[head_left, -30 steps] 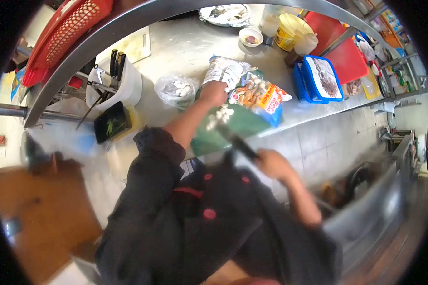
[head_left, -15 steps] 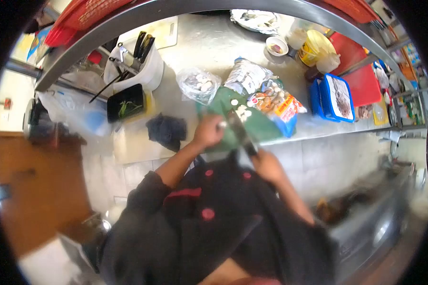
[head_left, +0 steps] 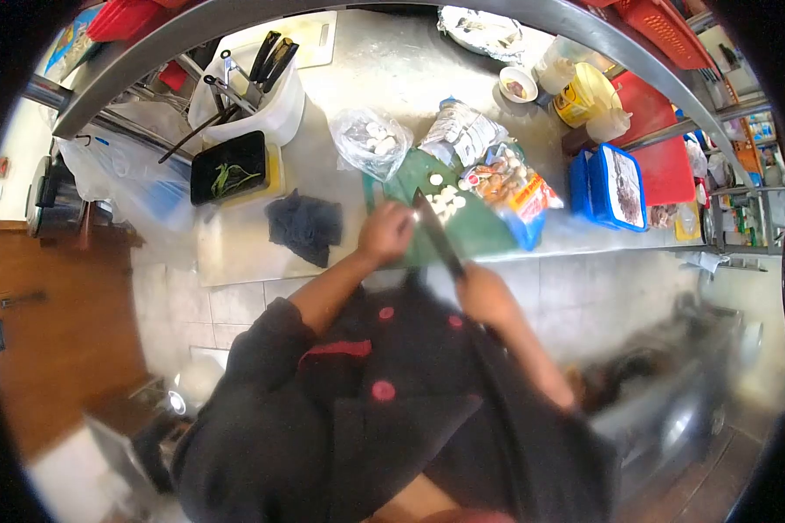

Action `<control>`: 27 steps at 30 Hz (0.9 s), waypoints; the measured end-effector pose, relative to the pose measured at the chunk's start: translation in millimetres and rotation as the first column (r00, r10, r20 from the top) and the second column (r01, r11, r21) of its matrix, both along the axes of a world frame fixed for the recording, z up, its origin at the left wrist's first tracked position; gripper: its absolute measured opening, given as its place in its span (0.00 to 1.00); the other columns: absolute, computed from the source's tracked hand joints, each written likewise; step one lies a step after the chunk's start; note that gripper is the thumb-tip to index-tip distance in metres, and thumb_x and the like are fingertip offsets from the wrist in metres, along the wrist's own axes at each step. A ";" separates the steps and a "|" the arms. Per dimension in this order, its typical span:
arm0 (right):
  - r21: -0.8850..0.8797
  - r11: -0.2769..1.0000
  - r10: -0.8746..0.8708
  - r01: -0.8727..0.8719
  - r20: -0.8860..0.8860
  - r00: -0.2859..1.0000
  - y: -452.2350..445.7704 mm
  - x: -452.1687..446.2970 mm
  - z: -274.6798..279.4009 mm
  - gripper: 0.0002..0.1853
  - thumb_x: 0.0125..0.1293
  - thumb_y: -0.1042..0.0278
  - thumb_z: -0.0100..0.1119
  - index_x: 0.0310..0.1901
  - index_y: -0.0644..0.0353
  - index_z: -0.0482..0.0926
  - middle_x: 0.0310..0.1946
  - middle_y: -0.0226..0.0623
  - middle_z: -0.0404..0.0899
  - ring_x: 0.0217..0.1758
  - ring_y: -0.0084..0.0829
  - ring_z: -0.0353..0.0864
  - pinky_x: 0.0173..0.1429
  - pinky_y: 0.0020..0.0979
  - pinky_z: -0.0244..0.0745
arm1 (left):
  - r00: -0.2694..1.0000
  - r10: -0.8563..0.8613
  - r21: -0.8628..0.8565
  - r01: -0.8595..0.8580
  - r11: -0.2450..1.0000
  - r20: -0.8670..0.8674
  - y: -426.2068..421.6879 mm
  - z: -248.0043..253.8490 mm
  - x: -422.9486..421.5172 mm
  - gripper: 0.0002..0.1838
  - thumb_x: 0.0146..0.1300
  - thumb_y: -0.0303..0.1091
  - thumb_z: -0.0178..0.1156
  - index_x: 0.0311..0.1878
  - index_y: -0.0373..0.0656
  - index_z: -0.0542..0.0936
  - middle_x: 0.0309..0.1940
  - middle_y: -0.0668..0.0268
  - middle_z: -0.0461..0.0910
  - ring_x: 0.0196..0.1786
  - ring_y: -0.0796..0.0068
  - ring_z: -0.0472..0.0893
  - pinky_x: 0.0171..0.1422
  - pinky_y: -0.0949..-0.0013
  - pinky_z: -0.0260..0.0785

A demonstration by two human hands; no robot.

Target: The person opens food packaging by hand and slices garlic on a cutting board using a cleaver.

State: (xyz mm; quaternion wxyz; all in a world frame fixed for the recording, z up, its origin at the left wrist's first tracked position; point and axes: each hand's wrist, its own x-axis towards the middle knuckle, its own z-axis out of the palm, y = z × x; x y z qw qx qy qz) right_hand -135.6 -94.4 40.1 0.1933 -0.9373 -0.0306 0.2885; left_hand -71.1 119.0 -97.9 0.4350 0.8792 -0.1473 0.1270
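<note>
My right hand (head_left: 486, 295) is wrapped round the handle of a kitchen knife (head_left: 438, 234), whose blade points away from me over a green cutting board (head_left: 488, 228). Left of the blade, my left hand (head_left: 387, 232) has its fingers curled together. A small white piece (head_left: 416, 215) shows between its fingertips and the blade. Several chopped white pieces (head_left: 446, 202) lie on the board just right of the knife tip; one rounder piece lies farther back. Behind the board rests a clear plastic bag (head_left: 372, 145) with white lumps inside. A printed food bag (head_left: 516, 190) overlaps the board's right side.
A dark cloth (head_left: 305, 228) lies to the left, near a black tray (head_left: 228, 167) with green stalks. Behind it stands a white tub (head_left: 279, 118) of utensils. Blue containers (head_left: 617, 187) and a yellow tub (head_left: 587, 94) stand right. A metal shelf bar (head_left: 392, 13) crosses overhead.
The view has shifted slightly. The knife's blade has swung a little, its tip now left of the chopped pieces. My left hand stays beside it, fingers still curled.
</note>
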 end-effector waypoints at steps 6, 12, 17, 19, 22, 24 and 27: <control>0.023 1.000 0.012 -0.012 0.013 1.000 12.8 10.4 -41.1 0.14 0.65 0.67 0.48 0.41 0.70 0.76 0.36 0.64 0.81 0.44 0.61 0.82 0.53 0.53 0.75 | 1.000 -0.019 0.025 0.018 1.000 0.005 1.3 -8.0 2.7 0.08 0.57 0.31 0.64 0.40 0.41 0.82 0.39 0.57 0.80 0.43 0.51 0.80 0.49 0.55 0.73; 0.156 0.988 -0.025 -0.008 0.205 0.978 0.2 31.4 -77.8 0.14 0.64 0.65 0.50 0.41 0.70 0.76 0.36 0.65 0.81 0.44 0.62 0.81 0.52 0.54 0.75 | 0.988 -0.078 0.120 0.063 0.991 0.130 -5.2 -2.1 5.0 0.10 0.57 0.30 0.64 0.42 0.41 0.83 0.41 0.58 0.80 0.46 0.52 0.79 0.51 0.54 0.71; 0.078 0.993 -0.099 0.089 0.134 0.986 -12.6 8.2 -15.1 0.15 0.65 0.64 0.50 0.43 0.71 0.76 0.35 0.65 0.80 0.43 0.62 0.81 0.51 0.55 0.74 | 0.981 -0.136 0.031 0.133 0.991 0.138 -13.0 -2.8 10.3 0.10 0.56 0.29 0.64 0.41 0.41 0.81 0.39 0.58 0.81 0.45 0.52 0.79 0.52 0.54 0.71; 0.056 0.995 -0.082 0.077 0.111 0.990 -12.3 2.7 -2.2 0.15 0.65 0.65 0.50 0.43 0.71 0.76 0.34 0.65 0.80 0.43 0.62 0.81 0.51 0.55 0.74 | 0.983 -0.133 0.022 0.132 0.991 0.128 -10.8 -10.0 9.6 0.09 0.56 0.29 0.64 0.40 0.40 0.81 0.39 0.59 0.82 0.45 0.53 0.79 0.52 0.54 0.71; 0.024 0.999 -0.040 0.039 0.072 0.997 -10.0 0.2 -1.8 0.14 0.65 0.66 0.49 0.42 0.71 0.76 0.34 0.65 0.81 0.43 0.61 0.81 0.51 0.55 0.75 | 0.986 -0.126 0.049 0.121 0.991 0.113 -9.2 -13.6 8.7 0.07 0.55 0.28 0.64 0.38 0.41 0.81 0.38 0.59 0.82 0.45 0.53 0.79 0.51 0.54 0.71; 0.003 1.000 -0.021 0.021 0.056 0.998 -9.3 0.2 -1.2 0.14 0.65 0.67 0.48 0.42 0.71 0.76 0.34 0.65 0.81 0.43 0.61 0.82 0.51 0.54 0.75 | 0.986 -0.128 0.072 0.120 0.990 0.109 -11.0 -12.7 9.4 0.06 0.55 0.28 0.65 0.37 0.41 0.82 0.38 0.59 0.82 0.44 0.53 0.79 0.51 0.54 0.71; -0.027 0.999 0.022 -0.020 0.042 0.999 -8.2 -0.6 -1.8 0.13 0.64 0.67 0.48 0.41 0.70 0.76 0.34 0.64 0.81 0.43 0.60 0.82 0.51 0.54 0.75 | 0.989 -0.104 0.100 0.094 0.991 0.108 -12.4 -6.1 6.7 0.04 0.56 0.28 0.64 0.35 0.41 0.82 0.37 0.59 0.82 0.43 0.54 0.79 0.50 0.54 0.71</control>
